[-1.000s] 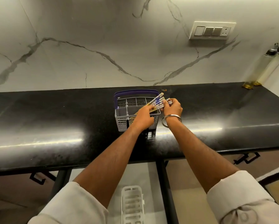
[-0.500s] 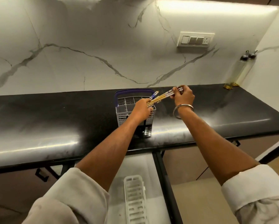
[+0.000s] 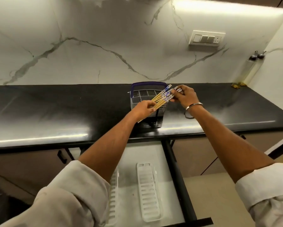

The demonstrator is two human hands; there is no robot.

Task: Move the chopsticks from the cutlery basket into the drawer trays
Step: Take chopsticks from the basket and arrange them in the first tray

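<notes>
Chopsticks (image 3: 163, 99) lifted clear of basket (image 3: 138, 97), clamped between both hands: left (image 3: 144, 108), right (image 3: 185, 97).

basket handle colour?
Dark blue-purple handle on a grey cutlery basket; head view shows it.

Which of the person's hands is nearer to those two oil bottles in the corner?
Right. The right hand is over the counter right of the basket, toward the oil bottles; the left hand is farther left.

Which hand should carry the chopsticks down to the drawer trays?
Probably the left hand: it grips the chopsticks around their plain ends, nearer the trays. The right hand only pinches the patterned tips.
</notes>
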